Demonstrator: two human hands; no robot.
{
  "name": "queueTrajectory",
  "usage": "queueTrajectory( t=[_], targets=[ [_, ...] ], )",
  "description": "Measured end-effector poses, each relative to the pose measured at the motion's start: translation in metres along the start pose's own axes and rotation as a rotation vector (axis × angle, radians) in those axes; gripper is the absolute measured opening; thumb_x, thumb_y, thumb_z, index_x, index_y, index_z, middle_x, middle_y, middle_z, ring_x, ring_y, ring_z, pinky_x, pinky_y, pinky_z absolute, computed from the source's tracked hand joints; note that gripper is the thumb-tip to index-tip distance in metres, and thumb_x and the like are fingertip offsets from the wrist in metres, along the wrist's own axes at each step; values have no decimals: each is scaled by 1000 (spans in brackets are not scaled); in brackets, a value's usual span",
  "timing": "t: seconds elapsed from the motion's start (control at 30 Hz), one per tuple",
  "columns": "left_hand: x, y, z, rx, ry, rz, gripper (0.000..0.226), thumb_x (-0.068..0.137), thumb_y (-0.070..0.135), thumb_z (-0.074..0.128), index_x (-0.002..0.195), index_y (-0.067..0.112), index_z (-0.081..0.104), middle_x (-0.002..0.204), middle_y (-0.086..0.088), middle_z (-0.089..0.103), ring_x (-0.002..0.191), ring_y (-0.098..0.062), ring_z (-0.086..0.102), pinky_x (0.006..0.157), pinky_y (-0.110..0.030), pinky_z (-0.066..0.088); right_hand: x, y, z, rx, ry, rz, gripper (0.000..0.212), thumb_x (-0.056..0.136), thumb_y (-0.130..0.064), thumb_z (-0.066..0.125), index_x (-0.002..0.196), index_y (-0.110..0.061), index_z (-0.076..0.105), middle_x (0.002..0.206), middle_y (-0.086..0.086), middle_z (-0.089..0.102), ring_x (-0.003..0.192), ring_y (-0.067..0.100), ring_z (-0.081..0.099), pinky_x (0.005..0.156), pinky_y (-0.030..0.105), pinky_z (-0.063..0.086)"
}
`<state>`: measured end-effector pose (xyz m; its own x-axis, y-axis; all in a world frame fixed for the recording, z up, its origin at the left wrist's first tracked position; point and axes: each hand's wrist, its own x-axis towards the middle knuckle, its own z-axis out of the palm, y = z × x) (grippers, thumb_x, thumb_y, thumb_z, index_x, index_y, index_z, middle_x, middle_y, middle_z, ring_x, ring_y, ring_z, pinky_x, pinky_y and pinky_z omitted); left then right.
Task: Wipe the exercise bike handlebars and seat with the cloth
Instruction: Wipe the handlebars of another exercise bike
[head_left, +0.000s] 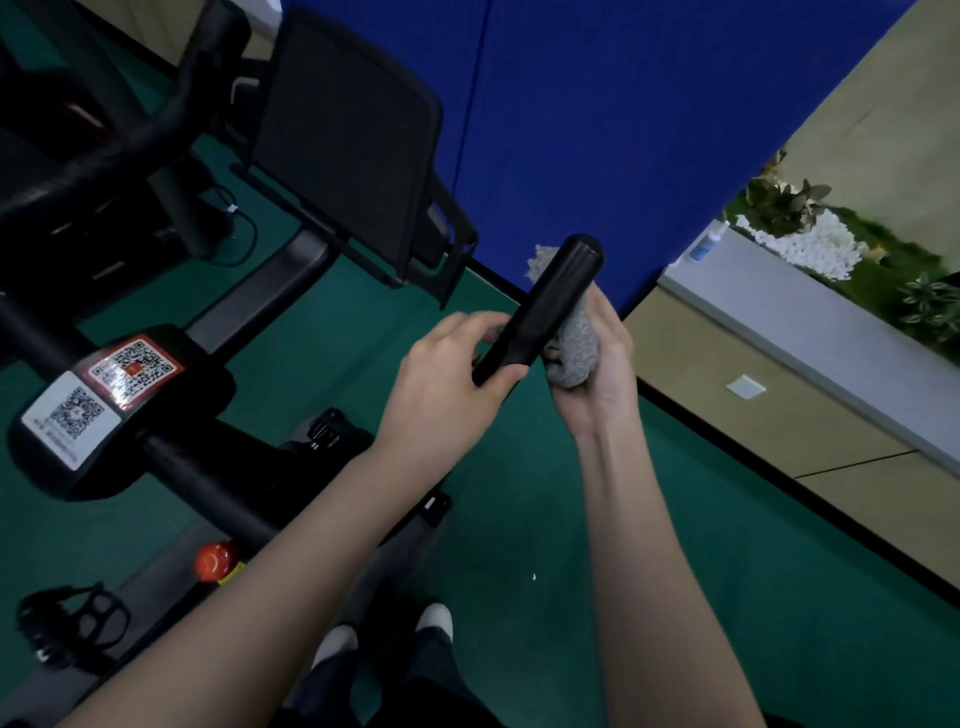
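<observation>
Handlebar (550, 306) of the exercise bike juts up in mid-view, black and round-ended, above the green floor (519, 493). The left hand (447, 369) curls fingers and thumb round its lower part. The right hand (597, 374) grips the grey cloth (574, 353), bunched and pressed against the bar's right side; a pale tuft shows beyond the bar. Further left on the frame sit QR stickers (130, 371) and a red knob (213, 561).

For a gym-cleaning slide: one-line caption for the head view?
Mid-wipe: left hand grips the black handlebar while right hand presses a grey cloth against it.
</observation>
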<state>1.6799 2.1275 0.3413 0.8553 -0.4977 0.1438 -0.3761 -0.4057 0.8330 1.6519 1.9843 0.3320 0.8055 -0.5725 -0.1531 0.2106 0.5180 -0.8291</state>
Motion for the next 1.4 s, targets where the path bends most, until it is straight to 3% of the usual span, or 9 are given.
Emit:
queueTrajectory(
  t=[0.2, 0.3, 0.47, 0.57, 0.67, 0.8, 0.93, 1.13, 1.4],
  targets=[
    [0, 1, -2, 3, -4, 25, 41, 82, 26, 72, 121, 24, 60, 106, 10, 62, 88, -8, 56, 81, -22, 45, -11, 14, -8, -62, -75, 36, 20, 97, -8, 46, 107, -7, 63, 107, 13, 67, 93, 24, 64, 80, 35, 53],
    [-1, 1, -4, 2, -28, 33, 42, 83, 25, 72, 123, 23, 60, 108, 8, 62, 91, -10, 57, 85, -26, 47, -14, 21, -10, -117, -74, 37, 21, 96, -7, 48, 107, -9, 65, 104, 12, 70, 90, 24, 65, 79, 35, 52],
    [-3, -2, -11, 15, -74, 47, 39, 85, 24, 69, 123, 26, 60, 106, 8, 62, 95, -7, 57, 89, -21, 44, -30, 35, -15, -301, -89, -1, 25, 96, -3, 48, 108, -14, 68, 113, 16, 67, 105, 31, 62, 86, 36, 51],
    [-6, -5, -14, 49, -85, 49, 32, 87, 28, 66, 119, 23, 63, 105, 7, 62, 97, -6, 57, 92, -26, 45, -41, 37, -19, -436, -74, -38, 23, 96, -4, 50, 100, -17, 69, 97, 10, 71, 88, 25, 65, 80, 38, 52],
    [-9, -5, -17, 87, -102, 63, 33, 90, 32, 62, 121, 19, 63, 108, 5, 61, 100, -9, 56, 93, -32, 46, -52, 35, -25, -550, -71, -61, 17, 94, -6, 55, 95, -13, 70, 79, 6, 68, 70, 17, 61, 65, 30, 50],
    [-14, -3, -23, 154, -105, 120, 37, 92, 33, 60, 124, 14, 60, 113, 0, 60, 101, -18, 58, 89, -40, 48, -68, 26, -35, -632, -60, -80, 16, 91, -6, 60, 91, -18, 72, 80, -4, 73, 73, 10, 66, 65, 23, 52],
    [-19, 0, -31, 252, -110, 195, 39, 94, 34, 57, 127, 12, 57, 117, -1, 56, 109, -21, 53, 89, -42, 48, -86, 18, -43, -725, 58, -168, 18, 90, -10, 64, 87, -26, 71, 84, -11, 72, 76, 3, 66, 65, 15, 50],
    [-30, 8, -33, 396, -148, 395, 39, 95, 30, 55, 126, 8, 57, 117, -5, 57, 108, -25, 50, 91, -45, 44, -118, 15, -45, -955, 208, -282, 18, 88, -11, 66, 91, -28, 68, 92, -13, 70, 90, 5, 65, 86, 21, 49],
    [-50, 19, -10, 393, -348, 610, 35, 94, 29, 56, 122, 9, 61, 114, -5, 59, 108, -26, 51, 93, -42, 40, -182, 23, -64, -1172, 486, -282, 11, 84, -14, 70, 90, -23, 68, 80, -23, 64, 74, -15, 58, 71, 1, 40]
  ],
)
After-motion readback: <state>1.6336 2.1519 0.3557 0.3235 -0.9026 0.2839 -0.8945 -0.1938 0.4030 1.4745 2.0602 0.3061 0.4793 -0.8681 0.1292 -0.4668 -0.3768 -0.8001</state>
